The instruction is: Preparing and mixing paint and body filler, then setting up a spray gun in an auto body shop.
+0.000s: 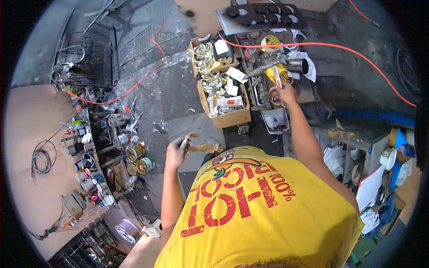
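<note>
My left hand (177, 152) is closed on a crumpled strip of tan paper (204, 147), which trails to the right in front of my yellow shirt. Stretched out over the cluttered bench, my right hand (286, 93) grips the near end of a slim red-and-silver tool (278, 77); its exact kind is too small to make out. Just behind that tool is a yellow object (271, 73), partly covered. A spray gun with a dark metal cup (296, 66) lies beside it. Under my right wrist are brownish tape rolls (274, 95).
Two cardboard boxes (230, 119) of crumpled paper and tubes stand left of my right hand. A red hose (330, 43) crosses the bench. Dark round pieces lie on a board (261, 17) at the back. Paint cans (145, 165) crowd the left shelf.
</note>
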Tool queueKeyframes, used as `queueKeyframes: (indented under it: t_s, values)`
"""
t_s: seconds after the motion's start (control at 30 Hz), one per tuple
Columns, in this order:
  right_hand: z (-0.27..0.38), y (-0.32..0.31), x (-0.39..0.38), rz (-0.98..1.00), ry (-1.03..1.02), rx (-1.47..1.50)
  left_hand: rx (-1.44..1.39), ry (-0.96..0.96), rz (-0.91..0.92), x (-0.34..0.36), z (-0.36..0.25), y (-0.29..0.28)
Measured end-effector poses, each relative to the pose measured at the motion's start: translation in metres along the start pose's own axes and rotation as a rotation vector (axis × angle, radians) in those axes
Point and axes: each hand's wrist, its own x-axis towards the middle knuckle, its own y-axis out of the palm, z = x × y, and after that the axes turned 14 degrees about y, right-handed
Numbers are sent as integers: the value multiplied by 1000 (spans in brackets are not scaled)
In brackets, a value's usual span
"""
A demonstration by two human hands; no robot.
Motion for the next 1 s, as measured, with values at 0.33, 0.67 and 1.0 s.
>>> queueKeyframes:
  t_s: [0.33, 0.67, 1.0]
  values:
    - [48, 19, -113, 432, -121, 329, -116, 48, 59, 8, -13, -3]
    - [105, 120, -197, 590, -118, 552, -308, 103, -12, -23, 34, -51]
    - [107, 224, -306, 942, -162, 76, -522, 178, -209, -75, 83, -98]
